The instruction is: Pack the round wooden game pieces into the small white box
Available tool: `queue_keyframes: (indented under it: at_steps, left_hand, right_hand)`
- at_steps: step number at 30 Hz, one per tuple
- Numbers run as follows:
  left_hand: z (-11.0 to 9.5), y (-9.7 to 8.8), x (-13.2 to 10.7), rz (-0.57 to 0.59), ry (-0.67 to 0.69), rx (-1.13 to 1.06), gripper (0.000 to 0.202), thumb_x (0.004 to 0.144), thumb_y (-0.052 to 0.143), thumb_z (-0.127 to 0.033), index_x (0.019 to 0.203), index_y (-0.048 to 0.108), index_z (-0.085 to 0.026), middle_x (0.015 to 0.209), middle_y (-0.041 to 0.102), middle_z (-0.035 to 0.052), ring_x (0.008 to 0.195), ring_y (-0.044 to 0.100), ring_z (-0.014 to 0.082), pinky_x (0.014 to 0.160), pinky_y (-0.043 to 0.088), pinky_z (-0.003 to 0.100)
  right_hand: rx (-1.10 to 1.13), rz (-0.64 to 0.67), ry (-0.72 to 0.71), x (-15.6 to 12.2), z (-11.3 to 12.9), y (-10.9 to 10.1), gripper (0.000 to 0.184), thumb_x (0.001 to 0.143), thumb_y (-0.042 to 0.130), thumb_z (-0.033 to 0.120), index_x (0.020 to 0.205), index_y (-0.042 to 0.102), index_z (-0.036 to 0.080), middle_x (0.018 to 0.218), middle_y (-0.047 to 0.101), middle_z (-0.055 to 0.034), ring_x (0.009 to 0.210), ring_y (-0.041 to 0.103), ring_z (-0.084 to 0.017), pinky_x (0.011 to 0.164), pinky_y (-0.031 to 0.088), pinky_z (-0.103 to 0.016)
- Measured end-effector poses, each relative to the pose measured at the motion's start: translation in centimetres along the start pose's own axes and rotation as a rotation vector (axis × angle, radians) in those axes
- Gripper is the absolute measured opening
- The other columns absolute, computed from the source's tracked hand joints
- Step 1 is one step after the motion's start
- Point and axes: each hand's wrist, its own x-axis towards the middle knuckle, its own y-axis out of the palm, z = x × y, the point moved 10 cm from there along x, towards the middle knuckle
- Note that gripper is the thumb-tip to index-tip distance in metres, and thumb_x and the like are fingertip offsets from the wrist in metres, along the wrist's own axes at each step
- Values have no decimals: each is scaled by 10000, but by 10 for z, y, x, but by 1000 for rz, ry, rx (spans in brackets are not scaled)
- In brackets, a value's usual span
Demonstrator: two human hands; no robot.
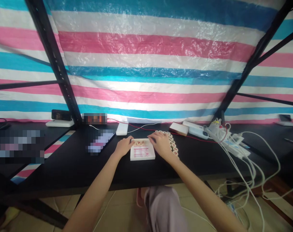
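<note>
A white square box (143, 155) with red characters and a pink grid on its top lies flat on the black table, straight in front of me. My left hand (124, 146) grips its left side, fingertips at the upper left corner. From the other side my right hand (161, 145) holds the upper right corner, fingers bent over the edge. Several round Chinese chess pieces (174, 149) with characters on them lie in rows beside and behind my right hand, which hides part of them.
Behind the box stand a white power bank (122, 128), a small box (178, 129) and a pale phone (198, 130). A lit phone (101, 141) lies to the left. White cables and power strips (230, 140) crowd the right side. A red cable crosses the table's back.
</note>
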Motion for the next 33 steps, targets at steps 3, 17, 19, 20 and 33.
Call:
queue_keyframes:
  at_steps: [3, 17, 19, 20, 33]
  left_hand:
    - [0, 1, 1, 1, 11, 0, 314, 887, 320, -418, 1023, 542, -243, 832, 645, 31, 797, 591, 205, 661, 382, 260]
    - [-1, -2, -2, -12, -1, 7, 315, 885, 297, -413, 1014, 539, -257, 831, 645, 20, 789, 590, 215, 648, 378, 274]
    - [-1, -3, -2, -7, -8, 6, 319, 886, 300, -416, 1021, 538, -253, 840, 646, 25, 786, 592, 214, 648, 378, 272]
    - [-1, -3, -2, -3, -12, 5, 319, 886, 302, -415, 1026, 537, -251, 842, 646, 26, 786, 592, 213, 647, 377, 271]
    - [-1, -1, -1, 5, -9, 14, 309, 890, 312, -413, 1027, 534, -246, 800, 638, 22, 803, 590, 205, 644, 376, 261]
  right_hand:
    - [53, 6, 57, -26, -31, -17, 236, 911, 424, 308, 942, 655, 275, 1004, 648, -16, 928, 522, -175, 749, 279, -321]
    - [90, 87, -154, -101, -6, -29, 311, 866, 510, 271, 1175, 535, 289, 1225, 566, -23, 1116, 469, -183, 888, 283, -355]
    - [106, 61, -144, -100, -8, -27, 262, 867, 516, 298, 1124, 562, 283, 1180, 599, -20, 1101, 483, -185, 898, 265, -362]
    - [115, 61, -144, -101, -9, -24, 226, 867, 517, 308, 1082, 580, 276, 1146, 618, -18, 1076, 499, -182, 897, 261, -361]
    - [250, -13, 52, -51, -25, -31, 239, 864, 493, 425, 836, 642, 240, 899, 684, -16, 826, 570, -162, 764, 275, -295]
